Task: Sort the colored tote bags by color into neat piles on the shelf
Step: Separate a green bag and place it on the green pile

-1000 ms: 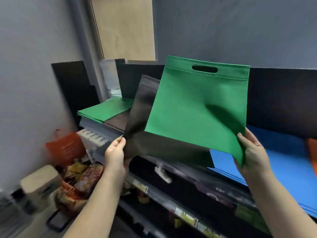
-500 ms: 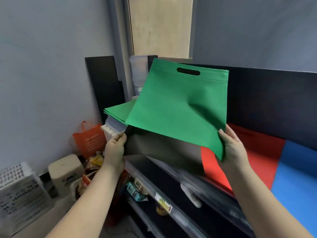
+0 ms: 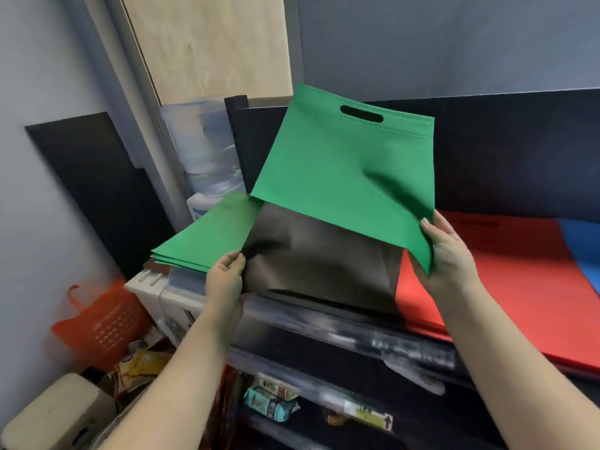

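a green bag (image 3: 344, 177) is pinched by the right hand (image 3: 449, 254), a black bag (image 3: 318, 258) by the left hand (image 3: 225, 279). beyond the left hand a green pile (image 3: 207, 238) is started; red and blue piles are laid beside the right hand. both held bags are not yet placed.

Both forearms are bare to the frame's edge; the left hand (image 3: 225, 280) and right hand (image 3: 449, 254) wear nothing.

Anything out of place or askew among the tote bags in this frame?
Nothing damaged or spilled. The green tote bag in the right hand is creased near its lower corner, and the green pile overhangs the shelf's left end. The left hand pinches a black bag.
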Tool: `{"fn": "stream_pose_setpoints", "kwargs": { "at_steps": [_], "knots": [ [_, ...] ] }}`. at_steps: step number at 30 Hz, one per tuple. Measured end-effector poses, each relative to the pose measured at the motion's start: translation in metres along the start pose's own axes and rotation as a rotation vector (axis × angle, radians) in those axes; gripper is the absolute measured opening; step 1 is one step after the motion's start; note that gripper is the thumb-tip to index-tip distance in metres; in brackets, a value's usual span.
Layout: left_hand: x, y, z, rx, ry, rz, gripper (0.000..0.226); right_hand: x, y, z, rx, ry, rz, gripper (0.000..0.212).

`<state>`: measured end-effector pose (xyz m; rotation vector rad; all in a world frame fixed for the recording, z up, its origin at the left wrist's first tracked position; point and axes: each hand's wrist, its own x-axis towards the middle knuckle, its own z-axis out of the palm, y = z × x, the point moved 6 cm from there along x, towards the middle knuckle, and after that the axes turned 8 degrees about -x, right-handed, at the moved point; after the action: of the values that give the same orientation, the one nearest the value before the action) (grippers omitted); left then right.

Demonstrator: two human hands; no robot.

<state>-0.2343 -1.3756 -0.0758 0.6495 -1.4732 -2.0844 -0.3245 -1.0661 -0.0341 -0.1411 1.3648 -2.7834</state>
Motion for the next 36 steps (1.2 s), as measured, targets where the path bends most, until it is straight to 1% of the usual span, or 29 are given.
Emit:
{"fn": "stream_pose_setpoints", "kwargs": {
  "at_steps": [2, 4, 7, 10, 12, 13, 14, 15, 16, 18, 19, 20, 21, 23, 24, 26, 28, 31, 33, 35, 36],
  "knots": [
    [0.012, -0.004, 0.012, 0.046, -0.064, -0.023, 0.014, 0.005, 0.0, 0.001, -0.006, 0.024, -0.014, 0.032],
    [0.023, -0.005, 0.023, 0.17, -0.098, 0.003, 0.012, 0.01, 0.0, 0.001, -0.021, 0.047, -0.024, 0.032],
    [0.04, 0.0, 0.035, 0.478, -0.097, 0.133, 0.016, 0.019, -0.003, 0.002, -0.038, 0.032, -0.041, 0.032],
    [0.049, 0.01, 0.035, 0.658, -0.079, 0.21, 0.02, 0.03, -0.006, 0.007, -0.055, -0.004, -0.057, 0.033],
    [0.054, 0.025, 0.033, 0.754, -0.069, 0.289, 0.026, 0.035, -0.008, 0.015, -0.07, -0.031, -0.073, 0.034],
    [0.056, 0.033, 0.032, 0.731, -0.081, 0.3, 0.028, 0.037, -0.007, 0.02, -0.078, -0.044, -0.08, 0.034],
    [0.058, 0.041, 0.031, 0.612, -0.112, 0.252, 0.028, 0.038, -0.005, 0.025, -0.089, -0.054, -0.082, 0.034],
    [0.059, 0.049, 0.03, 0.429, -0.167, 0.151, 0.029, 0.039, -0.001, 0.031, -0.1, -0.064, -0.082, 0.034],
    [0.059, 0.056, 0.03, 0.224, -0.25, 0.036, 0.035, 0.039, 0.003, 0.038, -0.109, -0.07, -0.08, 0.035],
    [0.059, 0.071, 0.028, -0.132, -0.414, -0.156, 0.054, 0.041, 0.013, 0.052, -0.132, -0.07, -0.08, 0.034],
    [0.063, 0.079, 0.025, -0.236, -0.467, -0.207, 0.06, 0.042, 0.019, 0.058, -0.149, -0.063, -0.081, 0.034],
    [0.066, 0.087, 0.02, -0.285, -0.501, -0.232, 0.062, 0.042, 0.025, 0.065, -0.167, -0.052, -0.083, 0.033],
    [0.072, 0.094, 0.014, -0.282, -0.511, -0.232, 0.06, 0.044, 0.032, 0.071, -0.184, -0.04, -0.086, 0.032],
    [0.089, 0.1, 0.003, -0.191, -0.505, -0.195, 0.048, 0.046, 0.048, 0.085, -0.22, -0.019, -0.095, 0.032],
    [0.099, 0.1, -0.003, -0.102, -0.485, -0.167, 0.042, 0.047, 0.057, 0.092, -0.24, -0.007, -0.1, 0.032],
    [0.125, 0.098, -0.019, 0.076, -0.406, -0.096, 0.03, 0.05, 0.076, 0.109, -0.284, 0.007, -0.117, 0.032],
    [0.149, 0.096, -0.035, 0.138, -0.37, -0.064, 0.014, 0.053, 0.092, 0.127, -0.327, 0.025, -0.133, 0.031],
    [0.184, 0.103, -0.06, 0.284, -0.33, 0.039, 0.014, 0.054, 0.114, 0.155, -0.407, 0.073, -0.179, 0.029],
    [0.204, 0.107, -0.074, 0.386, -0.346, 0.116, 0.014, 0.052, 0.128, 0.169, -0.508, 0.133, -0.222, 0.027],
    [0.224, 0.107, -0.084, 0.513, -0.379, 0.194, 0.017, 0.048, 0.14, 0.177, -0.665, 0.2, -0.27, 0.024],
    [0.234, 0.105, -0.088, 0.583, -0.398, 0.227, 0.018, 0.045, 0.146, 0.179, -0.782, 0.239, -0.285, 0.022]
  ]
}}
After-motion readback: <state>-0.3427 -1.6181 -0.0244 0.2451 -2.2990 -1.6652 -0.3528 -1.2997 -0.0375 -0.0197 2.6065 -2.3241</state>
